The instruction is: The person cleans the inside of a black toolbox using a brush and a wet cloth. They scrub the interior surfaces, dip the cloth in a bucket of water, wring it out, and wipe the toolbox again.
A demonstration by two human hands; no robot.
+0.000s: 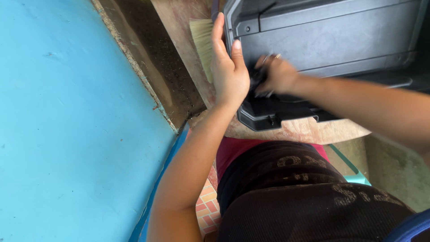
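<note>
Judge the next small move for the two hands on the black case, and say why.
Probably the right hand should work the dark part it grips at the near edge of the black plastic case, while the left hand stays flat against the case's left side to steady it. The case overhangs its worn wooden support, so bracing seems wise.

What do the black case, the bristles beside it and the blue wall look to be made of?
Black case: likely moulded plastic, matt, with ribbed edges and pressed ridges. Bristles: pale straw-like fibres, natural or synthetic, cannot tell. Blue wall: painted plaster or concrete, by the chipped, rough edge. The left hand rests flat against the case.
</note>
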